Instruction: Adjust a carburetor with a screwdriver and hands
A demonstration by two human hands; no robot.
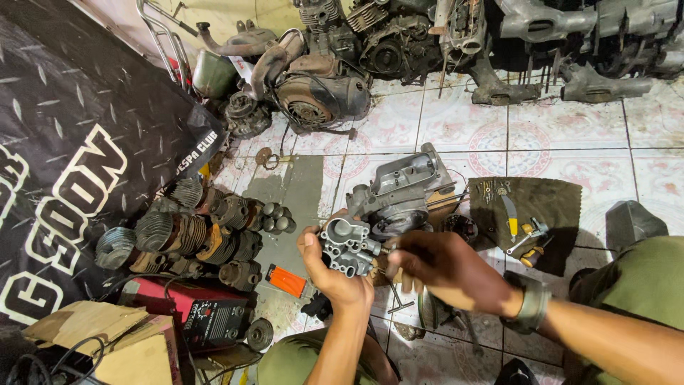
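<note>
Fingers [324, 265] around grey carburettor body [345, 246], apparently.

Patterned tiled floor [570, 135], black banner [64, 142] at left

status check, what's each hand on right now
Left hand grips small grey metal carburettor body. Right hand closed at its side, on a fitting or tool, unclear. Grey engine casing on tiled floor just behind.

The right hand [445, 267] covers whatever tool it presses against the small grey metal part [347, 246], so the tool cannot be told. The cardboard box [107, 342] is cut off by the bottom edge. Tools on the dark cloth [548, 203] are too small to identify.
</note>
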